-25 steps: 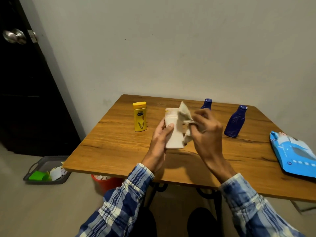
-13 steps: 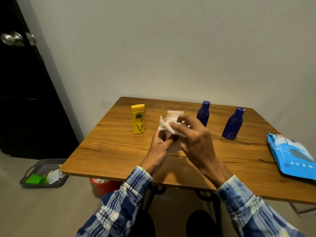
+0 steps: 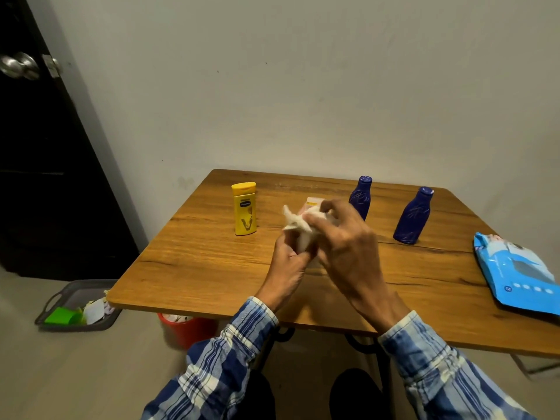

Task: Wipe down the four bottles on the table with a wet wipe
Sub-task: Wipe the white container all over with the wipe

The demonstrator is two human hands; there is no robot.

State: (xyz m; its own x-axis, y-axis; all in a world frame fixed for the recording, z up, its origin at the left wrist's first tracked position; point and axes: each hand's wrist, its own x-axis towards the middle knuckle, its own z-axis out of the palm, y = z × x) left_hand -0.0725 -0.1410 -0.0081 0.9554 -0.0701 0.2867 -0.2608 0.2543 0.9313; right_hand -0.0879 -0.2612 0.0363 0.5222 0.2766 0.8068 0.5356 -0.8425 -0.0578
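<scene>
A white bottle is held above the middle of the wooden table; my left hand grips its lower part from the left. My right hand covers its front and presses a crumpled white wet wipe against it, so only the bottle's top shows. A yellow bottle stands upright to the left. Two dark blue bottles stand upright behind and to the right: one just past my right hand, the other farther right.
A blue wet-wipe pack lies at the table's right edge. Under the front edge stands a red bin. A grey tray with scraps sits on the floor at left, near a dark door.
My right hand has carried the wipe from the bottle's right side across to its front and left, and now hides most of the bottle. The bottle has sunk lower in my left hand's grip.
</scene>
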